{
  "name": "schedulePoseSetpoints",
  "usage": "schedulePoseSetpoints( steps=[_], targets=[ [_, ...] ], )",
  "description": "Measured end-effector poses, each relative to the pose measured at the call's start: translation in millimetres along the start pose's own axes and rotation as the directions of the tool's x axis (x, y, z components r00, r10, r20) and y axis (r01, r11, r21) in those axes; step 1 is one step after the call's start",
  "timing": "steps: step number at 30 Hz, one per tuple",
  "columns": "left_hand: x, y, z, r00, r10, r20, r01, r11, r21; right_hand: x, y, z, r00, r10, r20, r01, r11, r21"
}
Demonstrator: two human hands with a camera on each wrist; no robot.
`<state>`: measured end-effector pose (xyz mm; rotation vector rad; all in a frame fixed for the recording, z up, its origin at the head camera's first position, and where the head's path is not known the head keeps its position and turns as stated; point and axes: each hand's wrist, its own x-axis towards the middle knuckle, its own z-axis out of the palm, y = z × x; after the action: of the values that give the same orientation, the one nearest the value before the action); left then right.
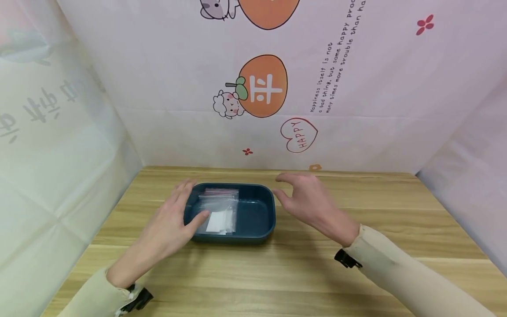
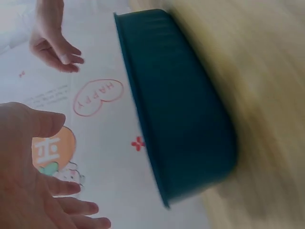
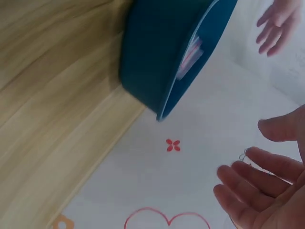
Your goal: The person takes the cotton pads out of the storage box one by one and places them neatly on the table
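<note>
Dark teal, the bin [image 1: 237,240] sits on the wood-grain table [image 1: 237,277], holding zip-seal bags [image 1: 227,203]. Your left hand [image 1: 168,224], thumb spread wide, hovers empty at its left end; your right hand [image 1: 309,200], loosely curved, hangs empty beside its right.

A wooden table [image 1: 237,281] spreads across the lower part of the head view, its pale surface streaked with darker brown grain running roughly side to side. Directly on it, near the far edge, an open dark blue-green bin [image 1: 254,218] with rounded corners sits upright, its long sides roughly following that edge.
</note>
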<state>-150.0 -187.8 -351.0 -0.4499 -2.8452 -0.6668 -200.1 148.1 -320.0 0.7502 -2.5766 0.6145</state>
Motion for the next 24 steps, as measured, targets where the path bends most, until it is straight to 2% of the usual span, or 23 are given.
schedulePoseSetpoints(
  steps=[3, 8, 13, 15, 19, 24],
  targets=[
    [-4.7, -7.9, 2.6, 1.0, -0.024, 0.002, 0.024, 1.0, -0.015, 4.0, -6, 1, 1.0, 0.018, 0.018, -0.019, 0.998, 0.059],
    [-11.5, -20.6, 7.7, 1.0, -0.029, 0.009, 0.029, 0.997, -0.066, 12.7, -15, 7, 0.994, 0.071, 0.078, -0.083, 0.983, 0.163],
    [-15.8, -37.6, 11.1, 0.998, -0.012, 0.065, 0.024, 0.98, -0.197, 21.8, -21, 15, 0.974, 0.143, 0.176, -0.185, 0.948, 0.257],
    [-16.4, -44.5, 12.7, 0.996, 0.002, 0.088, 0.024, 0.956, -0.291, 25.4, -21, 20, 0.962, 0.161, 0.219, -0.224, 0.926, 0.304],
    [-18.9, -56.0, 16.9, 0.994, 0.024, 0.105, 0.027, 0.89, -0.456, 32.5, -22, 32, 0.943, 0.158, 0.292, -0.269, 0.878, 0.395],
    [-24.2, -65.1, 21.3, 0.991, 0.005, 0.134, 0.077, 0.796, -0.6, 38.5, -23, 49, 0.9, 0.161, 0.405, -0.364, 0.789, 0.495]
  ],
)
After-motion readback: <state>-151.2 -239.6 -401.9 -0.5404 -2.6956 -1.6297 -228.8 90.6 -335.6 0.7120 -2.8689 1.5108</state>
